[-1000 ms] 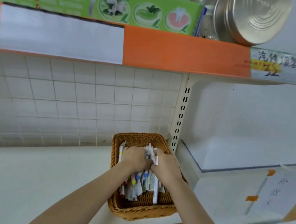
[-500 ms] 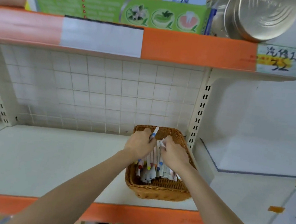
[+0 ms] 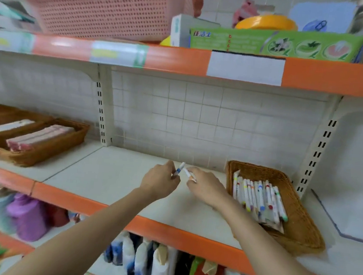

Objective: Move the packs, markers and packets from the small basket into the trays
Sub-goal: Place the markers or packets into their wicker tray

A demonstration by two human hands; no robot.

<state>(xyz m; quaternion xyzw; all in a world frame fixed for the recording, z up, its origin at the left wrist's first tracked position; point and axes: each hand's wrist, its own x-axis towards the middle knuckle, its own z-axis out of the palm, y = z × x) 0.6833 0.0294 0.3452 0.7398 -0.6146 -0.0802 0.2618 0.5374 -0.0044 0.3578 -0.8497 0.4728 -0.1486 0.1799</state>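
Two bare forearms reached over the white shelf (image 3: 109,174). The left hand (image 3: 160,181) pinched a blue-capped marker (image 3: 180,169) low on its barrel, so the cap end stuck up beyond the fingers. Just beside it, the right hand (image 3: 206,187) held an orange-tipped marker (image 3: 190,176) between its fingertips, tip pointing back toward the wrist. Both markers looked light, rigid and smooth, likely to roll if dropped; a mid-barrel pinch would suit them. To the right, near that wrist, the small wicker basket (image 3: 298,208) held a row of markers (image 3: 259,199) over paper packets (image 3: 275,225). Further off to the left, well apart, sat wicker trays (image 3: 39,156) holding pink packs (image 3: 39,137).
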